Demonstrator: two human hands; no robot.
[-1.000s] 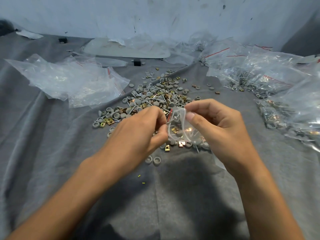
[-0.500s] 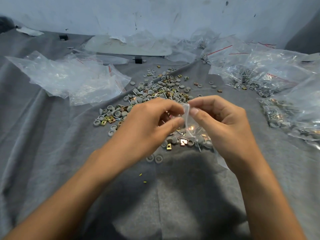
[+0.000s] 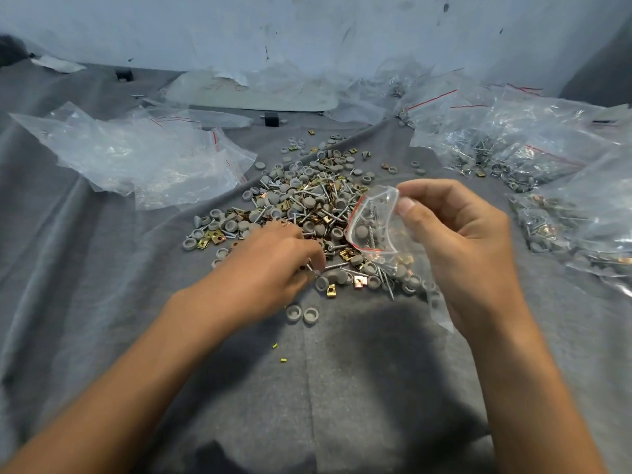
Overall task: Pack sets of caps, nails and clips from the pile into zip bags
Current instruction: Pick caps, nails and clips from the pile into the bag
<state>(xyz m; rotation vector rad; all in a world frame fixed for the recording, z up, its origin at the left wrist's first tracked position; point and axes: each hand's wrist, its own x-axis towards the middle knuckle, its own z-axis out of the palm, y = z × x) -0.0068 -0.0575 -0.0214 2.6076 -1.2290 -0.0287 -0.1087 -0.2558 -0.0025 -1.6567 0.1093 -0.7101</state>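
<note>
Zip bag [image 3: 371, 227], small and clear with a red strip along its mouth, is held up in the right hand [image 3: 458, 241] just above the near right edge of the pile [image 3: 307, 200]. The thumb [image 3: 408, 206] and the curled fingers pinch the bag's top edge, so that the mouth gapes toward the left. The rest of the bag hangs down past the palm. A grey cap and some nails show through the clear film, but whether they lie inside the bag or in the pile behind it cannot be told. The left hand [image 3: 270, 261] is low on the near side of the pile and blurred. Its fingers are bent close together, with the tips down among the pieces beside a nail [image 3: 333, 266]. Whether they grip anything cannot be told. The pile is a heap of grey caps, gold clips and nails spread on a grey cloth [image 3: 342, 388]. Two caps [image 3: 302, 314] lie apart from it at the near edge, and a clip [image 3: 331, 290] sits just beyond them. Crumpled empty bags [image 3: 136, 159] lie to the left of the pile. Filled bags [image 3: 513, 145] are heaped to the right, below a pale wall [image 3: 307, 29].
</note>
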